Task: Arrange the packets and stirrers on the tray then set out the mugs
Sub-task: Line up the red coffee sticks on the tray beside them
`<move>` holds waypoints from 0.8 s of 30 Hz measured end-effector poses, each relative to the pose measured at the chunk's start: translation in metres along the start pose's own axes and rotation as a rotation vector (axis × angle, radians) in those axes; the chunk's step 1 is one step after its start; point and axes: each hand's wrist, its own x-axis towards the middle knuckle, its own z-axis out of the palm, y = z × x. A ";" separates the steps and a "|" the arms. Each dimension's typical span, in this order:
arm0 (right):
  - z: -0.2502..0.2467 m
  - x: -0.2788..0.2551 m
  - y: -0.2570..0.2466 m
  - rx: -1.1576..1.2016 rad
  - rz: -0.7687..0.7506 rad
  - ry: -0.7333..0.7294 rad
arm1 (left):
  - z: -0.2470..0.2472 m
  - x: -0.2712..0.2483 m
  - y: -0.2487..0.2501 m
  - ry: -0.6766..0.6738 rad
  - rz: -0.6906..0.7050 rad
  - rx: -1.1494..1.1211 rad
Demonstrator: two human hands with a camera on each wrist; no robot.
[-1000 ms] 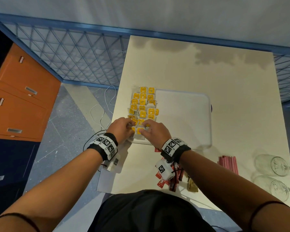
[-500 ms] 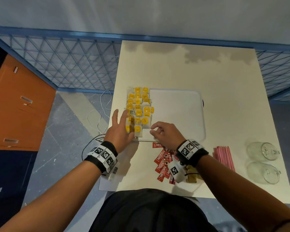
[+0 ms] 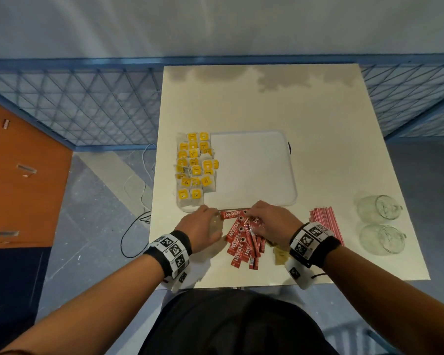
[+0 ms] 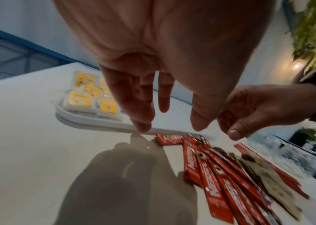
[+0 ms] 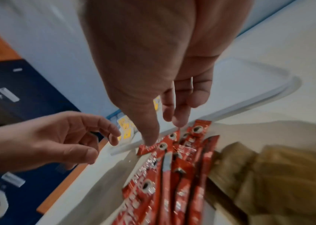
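Observation:
A white tray [image 3: 254, 170] lies mid-table with several yellow tea bags [image 3: 196, 166] lined up along its left side. Just in front of it is a loose pile of red coffee sticks [image 3: 242, 239], with brown packets [image 3: 280, 254] beside it. My left hand [image 3: 210, 213] hovers at the pile's left end, fingers relaxed and pointing down, holding nothing [image 4: 170, 127]. My right hand [image 3: 254, 211] is over the top of the pile; its thumb tip [image 5: 151, 141] touches one stick, with the fingers spread apart from it. Pink stirrers [image 3: 324, 224] and two glass mugs [image 3: 379, 208] lie on their sides to the right.
The table's near edge [image 3: 318, 281] runs just behind my wrists. A blue mesh fence [image 3: 87, 106] lines the far and left sides. An orange cabinet [image 3: 18, 175] and loose cables [image 3: 136, 201] are on the floor to the left.
Both hands have drawn back from the tea bags on the tray to the red coffee sticks in front of it. The head view has shifted so the table sits more central.

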 end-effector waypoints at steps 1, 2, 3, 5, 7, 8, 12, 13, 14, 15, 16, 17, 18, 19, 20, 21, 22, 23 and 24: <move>0.003 -0.003 0.003 -0.043 -0.010 -0.025 | 0.006 0.003 0.006 -0.042 0.011 0.042; 0.006 -0.005 0.005 -0.082 -0.021 -0.044 | 0.012 0.005 0.011 -0.079 0.017 0.091; 0.009 -0.007 0.007 -0.114 -0.034 -0.060 | 0.019 0.008 0.016 -0.106 0.018 0.129; 0.012 -0.011 0.010 -0.160 -0.059 -0.088 | 0.031 0.011 0.026 -0.108 0.017 0.172; 0.013 -0.015 0.014 -0.190 -0.078 -0.101 | 0.041 0.014 0.036 -0.072 0.013 0.217; 0.014 -0.017 0.015 -0.205 -0.086 -0.100 | 0.045 0.014 0.039 -0.049 0.014 0.234; 0.015 -0.023 0.018 -0.267 -0.139 -0.095 | 0.053 0.018 0.053 0.018 -0.005 0.245; 0.016 -0.024 0.019 -0.277 -0.151 -0.093 | 0.054 0.019 0.057 0.029 -0.017 0.244; 0.018 -0.024 0.020 -0.281 -0.155 -0.088 | 0.057 0.020 0.061 0.039 -0.034 0.247; 0.021 -0.023 0.021 -0.278 -0.156 -0.074 | 0.060 0.020 0.064 0.051 -0.057 0.248; 0.024 -0.022 0.022 -0.271 -0.150 -0.060 | 0.063 0.020 0.068 0.058 -0.083 0.247; 0.027 -0.021 0.024 -0.266 -0.141 -0.049 | 0.066 0.020 0.072 0.060 -0.107 0.245; 0.029 -0.019 0.025 -0.268 -0.132 -0.042 | 0.069 0.021 0.074 0.051 -0.131 0.240; 0.030 -0.017 0.025 -0.273 -0.126 -0.045 | 0.073 0.021 0.077 0.041 -0.149 0.236; 0.030 -0.015 0.025 -0.274 -0.122 -0.051 | 0.076 0.021 0.080 0.033 -0.161 0.232; 0.029 -0.013 0.025 -0.268 -0.123 -0.055 | 0.079 0.022 0.082 0.035 -0.171 0.232; 0.029 -0.011 0.025 -0.261 -0.124 -0.057 | 0.081 0.022 0.083 0.043 -0.181 0.233; 0.028 -0.008 0.024 -0.249 -0.124 -0.055 | 0.082 0.023 0.084 0.050 -0.191 0.233; 0.027 -0.006 0.024 -0.231 -0.122 -0.052 | 0.082 0.024 0.085 0.058 -0.200 0.227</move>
